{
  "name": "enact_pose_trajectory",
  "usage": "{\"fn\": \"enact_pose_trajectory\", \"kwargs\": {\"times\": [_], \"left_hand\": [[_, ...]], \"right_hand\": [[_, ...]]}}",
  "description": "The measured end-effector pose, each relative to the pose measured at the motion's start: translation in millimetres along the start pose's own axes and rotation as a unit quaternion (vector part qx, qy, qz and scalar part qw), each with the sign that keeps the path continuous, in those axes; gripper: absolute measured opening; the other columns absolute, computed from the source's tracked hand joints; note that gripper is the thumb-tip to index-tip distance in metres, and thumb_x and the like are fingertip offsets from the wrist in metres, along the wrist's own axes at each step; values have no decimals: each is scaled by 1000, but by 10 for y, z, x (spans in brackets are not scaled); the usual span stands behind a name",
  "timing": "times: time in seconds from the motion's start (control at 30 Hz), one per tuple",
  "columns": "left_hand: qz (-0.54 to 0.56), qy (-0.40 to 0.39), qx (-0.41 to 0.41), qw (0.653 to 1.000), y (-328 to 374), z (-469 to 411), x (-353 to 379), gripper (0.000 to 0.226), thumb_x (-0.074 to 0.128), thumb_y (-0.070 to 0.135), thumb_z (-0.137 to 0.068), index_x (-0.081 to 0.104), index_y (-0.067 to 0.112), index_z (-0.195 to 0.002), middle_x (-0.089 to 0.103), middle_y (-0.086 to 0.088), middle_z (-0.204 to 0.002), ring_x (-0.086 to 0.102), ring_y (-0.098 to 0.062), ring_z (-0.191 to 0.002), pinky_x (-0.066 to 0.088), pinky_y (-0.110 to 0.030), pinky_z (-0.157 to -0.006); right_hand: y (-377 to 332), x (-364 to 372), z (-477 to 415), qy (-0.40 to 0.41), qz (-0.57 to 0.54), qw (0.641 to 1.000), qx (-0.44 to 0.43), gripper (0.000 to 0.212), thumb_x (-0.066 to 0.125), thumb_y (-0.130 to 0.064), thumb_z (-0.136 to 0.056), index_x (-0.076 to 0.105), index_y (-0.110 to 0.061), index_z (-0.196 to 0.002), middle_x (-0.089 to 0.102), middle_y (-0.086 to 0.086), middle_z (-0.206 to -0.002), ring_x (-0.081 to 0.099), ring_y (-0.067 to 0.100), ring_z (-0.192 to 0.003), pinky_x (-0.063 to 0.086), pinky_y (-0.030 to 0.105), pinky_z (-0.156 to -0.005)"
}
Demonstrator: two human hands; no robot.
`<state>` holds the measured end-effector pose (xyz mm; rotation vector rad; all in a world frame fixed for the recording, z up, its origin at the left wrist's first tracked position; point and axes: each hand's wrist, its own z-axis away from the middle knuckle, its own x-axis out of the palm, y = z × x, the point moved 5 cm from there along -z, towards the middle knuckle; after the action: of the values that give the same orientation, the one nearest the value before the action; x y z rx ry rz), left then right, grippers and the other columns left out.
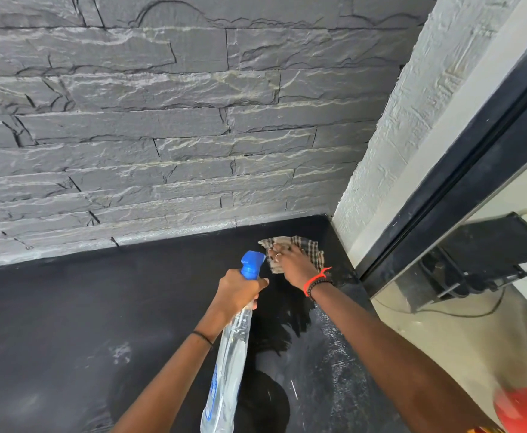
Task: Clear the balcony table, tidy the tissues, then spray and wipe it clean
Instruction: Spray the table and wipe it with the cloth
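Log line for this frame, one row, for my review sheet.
phase: wiping | left hand: grips spray bottle | right hand: presses checked cloth on black table, far right corner

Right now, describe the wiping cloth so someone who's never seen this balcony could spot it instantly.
Find the black table top where the grey stone wall meets the white textured pillar. In that far right corner lies a crumpled beige-and-brown checked cloth under the right hand. It is the only patterned fabric there.

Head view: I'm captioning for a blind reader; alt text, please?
A right hand presses a checked cloth onto the far right corner of a black table while the left hand holds a blue-capped spray bottle, below a grey stone wall.
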<state>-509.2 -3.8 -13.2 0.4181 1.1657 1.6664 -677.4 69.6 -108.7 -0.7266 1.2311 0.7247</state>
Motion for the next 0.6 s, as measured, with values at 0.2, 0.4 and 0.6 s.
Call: {"fn": "enact_pose_trajectory", "kwargs": {"times": [0.2, 0.4, 0.6], "left_hand": [[38, -3, 10, 999, -65, 12, -290, 20, 66, 16, -86, 51, 8, -76, 48, -3, -58, 49, -13, -49, 47, -25, -52], [37, 27, 13, 999, -197, 24, -592, 21, 67, 16, -85, 51, 9, -74, 48, -2, -55, 49, -11, -47, 46, -25, -51], [44, 43, 0, 998, -273, 51, -704, 20, 67, 14, -83, 51, 7, -74, 47, -3, -55, 47, -14, -48, 46, -26, -52]], "right_hand": [[235, -155, 86, 24, -24, 998, 52, 64, 36, 10, -86, 40, -21, -143, 29, -5, -153, 27, 25, -138, 34, 39, -109], [128, -242, -433, -28, -21, 994, 103, 49, 38, 0, -92, 45, -19, -137, 27, 0, -153, 27, 30, -136, 33, 53, -107], [-275, -119, -215, -2, -7, 1000, 27, 65, 37, 10, -87, 33, -19, -146, 21, -1, -157, 21, 32, -139, 31, 51, -110]]}}
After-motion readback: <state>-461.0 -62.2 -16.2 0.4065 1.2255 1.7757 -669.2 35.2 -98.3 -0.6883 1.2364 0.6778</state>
